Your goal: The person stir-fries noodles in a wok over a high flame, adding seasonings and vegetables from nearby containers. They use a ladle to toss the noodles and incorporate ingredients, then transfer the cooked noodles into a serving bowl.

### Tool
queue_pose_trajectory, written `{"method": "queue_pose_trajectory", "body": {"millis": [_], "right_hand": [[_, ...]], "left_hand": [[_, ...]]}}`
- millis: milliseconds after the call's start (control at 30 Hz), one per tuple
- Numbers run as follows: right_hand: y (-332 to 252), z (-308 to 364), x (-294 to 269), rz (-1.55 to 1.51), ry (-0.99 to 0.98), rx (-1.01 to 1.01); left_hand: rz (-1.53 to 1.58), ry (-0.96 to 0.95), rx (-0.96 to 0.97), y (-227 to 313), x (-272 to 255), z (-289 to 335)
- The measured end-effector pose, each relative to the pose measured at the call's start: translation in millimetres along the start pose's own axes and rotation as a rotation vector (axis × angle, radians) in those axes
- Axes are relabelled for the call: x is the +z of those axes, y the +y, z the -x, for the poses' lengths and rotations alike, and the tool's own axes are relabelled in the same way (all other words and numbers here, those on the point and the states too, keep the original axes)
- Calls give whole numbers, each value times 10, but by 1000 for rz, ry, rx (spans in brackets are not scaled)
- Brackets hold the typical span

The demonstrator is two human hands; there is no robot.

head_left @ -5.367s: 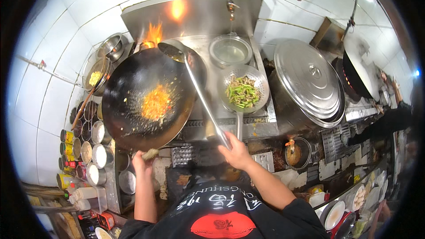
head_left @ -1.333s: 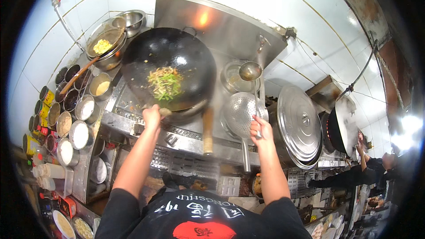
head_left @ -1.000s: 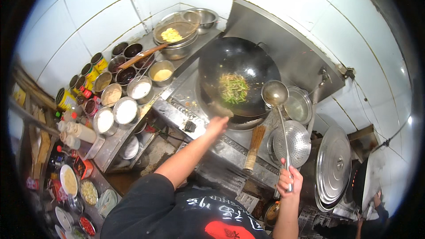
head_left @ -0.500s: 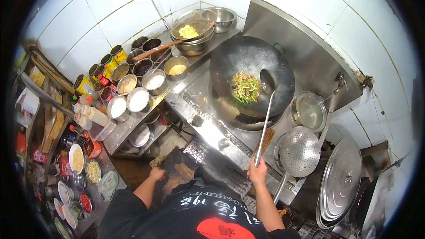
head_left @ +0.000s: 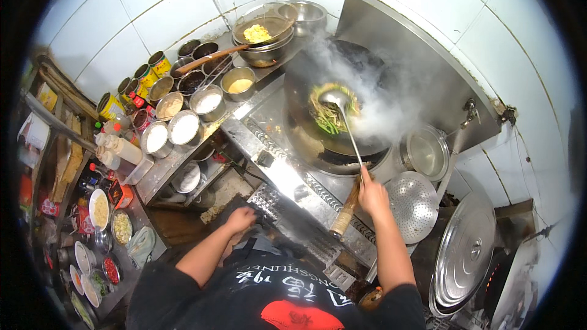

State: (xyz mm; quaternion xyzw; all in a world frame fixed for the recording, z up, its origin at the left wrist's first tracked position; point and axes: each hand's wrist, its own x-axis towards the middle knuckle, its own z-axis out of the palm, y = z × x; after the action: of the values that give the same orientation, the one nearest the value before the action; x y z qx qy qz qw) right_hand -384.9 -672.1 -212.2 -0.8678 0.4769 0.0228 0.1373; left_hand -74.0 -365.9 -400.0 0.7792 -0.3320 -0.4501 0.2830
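Head view: state of the right hand (head_left: 372,196)?

Wrapped round the handle of the ladle (head_left: 350,132) — firm grip, fingers closed. Ladle bowl is down in the wok (head_left: 299,85), upon the green stir-fry (head_left: 329,124).

And the left hand (head_left: 242,219)?

Low, in front of the torso, well apart from the wok. Fingers look curled; cannot tell whether it holds anything.

Surroundings?

White smoke (head_left: 376,107) covers the wok's right side — rim partly hidden. Brush (head_left: 346,211) lies beside the right hand, contact unclear; perforated strainer (head_left: 414,208) to its right.
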Motion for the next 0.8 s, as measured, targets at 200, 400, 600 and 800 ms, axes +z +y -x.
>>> {"method": "queue_pose_trajectory", "body": {"millis": [200, 400, 600, 800], "right_hand": [[-408, 399, -192, 112, -94, 179], [-609, 133, -211, -230, -104, 97], [-816, -27, 97, 56, -13, 363], [-1157, 830, -108, -277, 150, 145]], "left_hand": [[492, -262, 140, 1400, -163, -626], [752, -384, -10, 2284, -172, -1215], [1063, -269, -153, 2687, 6, -1863], [1051, -185, -89, 2876, -113, -1728]]}}
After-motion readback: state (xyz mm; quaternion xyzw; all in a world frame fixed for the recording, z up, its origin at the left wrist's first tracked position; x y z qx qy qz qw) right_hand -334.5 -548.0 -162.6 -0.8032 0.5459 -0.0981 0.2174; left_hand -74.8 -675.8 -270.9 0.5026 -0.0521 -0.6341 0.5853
